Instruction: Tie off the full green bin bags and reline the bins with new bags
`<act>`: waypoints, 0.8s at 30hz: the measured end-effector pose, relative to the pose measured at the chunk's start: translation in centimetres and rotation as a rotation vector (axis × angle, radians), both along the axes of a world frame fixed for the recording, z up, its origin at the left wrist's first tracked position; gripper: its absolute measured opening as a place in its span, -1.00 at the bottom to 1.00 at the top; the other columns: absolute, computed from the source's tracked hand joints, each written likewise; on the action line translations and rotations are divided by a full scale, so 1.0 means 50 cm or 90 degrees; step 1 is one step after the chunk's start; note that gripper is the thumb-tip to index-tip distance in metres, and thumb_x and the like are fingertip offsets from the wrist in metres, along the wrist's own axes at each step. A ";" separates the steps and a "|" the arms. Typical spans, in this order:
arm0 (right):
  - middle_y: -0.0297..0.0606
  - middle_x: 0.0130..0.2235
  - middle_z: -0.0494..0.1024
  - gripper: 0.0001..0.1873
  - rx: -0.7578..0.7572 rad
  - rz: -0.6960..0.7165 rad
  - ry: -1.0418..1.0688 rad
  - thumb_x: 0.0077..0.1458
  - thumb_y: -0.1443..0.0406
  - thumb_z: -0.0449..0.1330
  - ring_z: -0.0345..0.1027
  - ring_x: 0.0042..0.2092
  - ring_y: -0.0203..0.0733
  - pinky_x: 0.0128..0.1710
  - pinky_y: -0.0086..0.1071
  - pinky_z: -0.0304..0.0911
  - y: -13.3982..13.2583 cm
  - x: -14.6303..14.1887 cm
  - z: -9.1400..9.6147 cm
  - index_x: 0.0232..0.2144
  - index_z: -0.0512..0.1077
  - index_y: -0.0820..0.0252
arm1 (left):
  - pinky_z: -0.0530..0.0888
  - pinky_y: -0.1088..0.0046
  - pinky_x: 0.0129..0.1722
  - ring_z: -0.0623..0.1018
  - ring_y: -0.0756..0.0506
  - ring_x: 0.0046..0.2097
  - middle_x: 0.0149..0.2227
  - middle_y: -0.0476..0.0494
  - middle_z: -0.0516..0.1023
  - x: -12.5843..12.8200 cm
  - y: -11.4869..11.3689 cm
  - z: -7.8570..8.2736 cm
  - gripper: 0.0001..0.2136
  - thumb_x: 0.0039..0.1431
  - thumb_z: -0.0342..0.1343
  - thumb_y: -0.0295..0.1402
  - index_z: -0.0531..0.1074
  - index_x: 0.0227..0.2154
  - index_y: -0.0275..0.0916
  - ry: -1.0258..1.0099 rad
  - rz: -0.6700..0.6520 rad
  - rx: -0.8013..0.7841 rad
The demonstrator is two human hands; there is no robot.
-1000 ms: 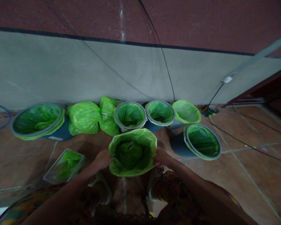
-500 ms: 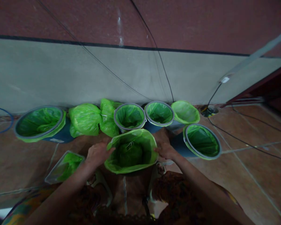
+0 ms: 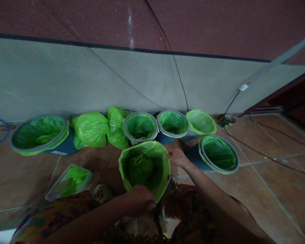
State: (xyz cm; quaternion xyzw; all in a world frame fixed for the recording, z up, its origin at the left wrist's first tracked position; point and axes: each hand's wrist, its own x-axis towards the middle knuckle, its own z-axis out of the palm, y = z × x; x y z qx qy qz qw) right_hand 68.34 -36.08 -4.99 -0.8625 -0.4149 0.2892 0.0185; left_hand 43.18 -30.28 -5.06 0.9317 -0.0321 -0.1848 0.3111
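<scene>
Between my knees stands a bin lined with a green bin bag (image 3: 125, 173), whose mouth is spread wide. A knotted green bag (image 3: 140, 169) with a pale tie on top sits down inside it. My left hand (image 3: 141, 200) is closed on the near edge of the lining, with the wrist crossing in front of it. My right hand (image 3: 177, 155) pinches the lining at its right edge. The bin's own wall is mostly hidden by the bag and my arms.
Lined bins stand along the wall, among them a left bin (image 3: 63, 142) and a right bin (image 3: 200, 157). Full tied green bags (image 3: 91, 130) lean beside them. A clear tray (image 3: 51, 194) holds loose green plastic. A black cable (image 3: 256, 148) crosses the tiles.
My left hand has moved from the left edge of the bag's mouth to its near edge, pulling that edge towards me. My right hand stays at the right edge.
</scene>
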 end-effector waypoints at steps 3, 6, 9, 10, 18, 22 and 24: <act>-0.20 -0.45 0.57 -0.61 0.019 -0.035 0.085 0.18 0.08 0.04 0.47 -0.37 -0.21 -0.40 -0.48 0.25 -0.019 0.005 0.004 -0.38 0.53 0.23 | 0.41 0.43 -0.30 0.58 -0.10 -0.27 -0.35 -0.04 0.63 0.014 0.049 0.044 -0.76 0.18 -0.03 -0.24 0.56 -0.30 -0.07 -0.008 0.124 -0.049; -0.17 -0.49 0.56 -0.47 -0.025 -0.078 0.206 0.09 -0.10 0.07 0.45 -0.47 -0.20 -0.50 -0.45 0.29 -0.049 0.004 0.000 -0.40 0.51 0.25 | 0.42 0.48 -0.18 0.57 -0.06 -0.20 -0.19 -0.06 0.61 0.026 0.136 0.060 -0.67 0.25 -0.14 -0.19 0.47 -0.09 -0.12 -0.027 0.444 0.056; -0.10 -0.48 0.57 -0.45 -0.105 -0.087 0.342 0.04 -0.13 0.11 0.43 -0.52 -0.19 -0.63 -0.44 0.29 -0.083 -0.011 -0.010 -0.48 0.47 0.27 | 0.40 0.37 -0.07 0.53 -0.20 -0.04 -0.04 -0.33 0.53 0.026 0.222 0.043 -0.50 0.22 -0.09 -0.13 0.28 0.11 -0.35 0.001 0.632 0.286; -0.09 -0.48 0.57 -0.46 -0.123 -0.088 0.377 0.05 -0.11 0.11 0.42 -0.53 -0.20 -0.65 -0.44 0.28 -0.093 -0.020 -0.014 -0.50 0.46 0.27 | 0.41 0.34 -0.07 0.52 -0.24 -0.02 -0.04 -0.39 0.52 0.024 0.242 0.032 -0.44 0.20 -0.08 -0.09 0.25 0.13 -0.41 0.025 0.646 0.318; -0.22 -0.59 0.52 -0.73 -0.088 -0.137 0.423 0.03 0.22 0.19 0.38 -0.59 -0.30 -0.64 -0.52 0.26 -0.119 -0.062 -0.011 -0.59 0.43 0.30 | 0.44 0.37 -0.18 0.56 -0.20 -0.11 -0.19 -0.26 0.59 0.028 0.249 -0.028 -0.67 0.24 -0.16 -0.25 0.50 -0.18 -0.22 0.146 0.597 0.322; -0.25 -0.48 0.56 -0.64 0.093 -0.102 0.513 0.02 0.05 0.19 0.40 -0.48 -0.33 -0.50 -0.53 0.29 -0.094 -0.055 0.066 -0.48 0.48 0.27 | 0.43 0.31 -0.17 0.56 -0.22 -0.16 -0.27 -0.24 0.59 0.032 0.243 0.037 -0.67 0.23 -0.14 -0.23 0.51 -0.25 -0.24 0.045 0.643 0.331; -0.24 -0.39 0.57 -0.60 0.221 -0.084 0.518 0.00 0.01 0.20 0.40 -0.37 -0.31 -0.38 -0.50 0.32 -0.073 -0.055 0.118 -0.42 0.52 0.26 | 0.42 0.32 -0.13 0.55 -0.18 -0.18 -0.29 -0.18 0.59 0.031 0.242 0.086 -0.69 0.20 -0.10 -0.21 0.51 -0.29 -0.23 -0.068 0.652 0.215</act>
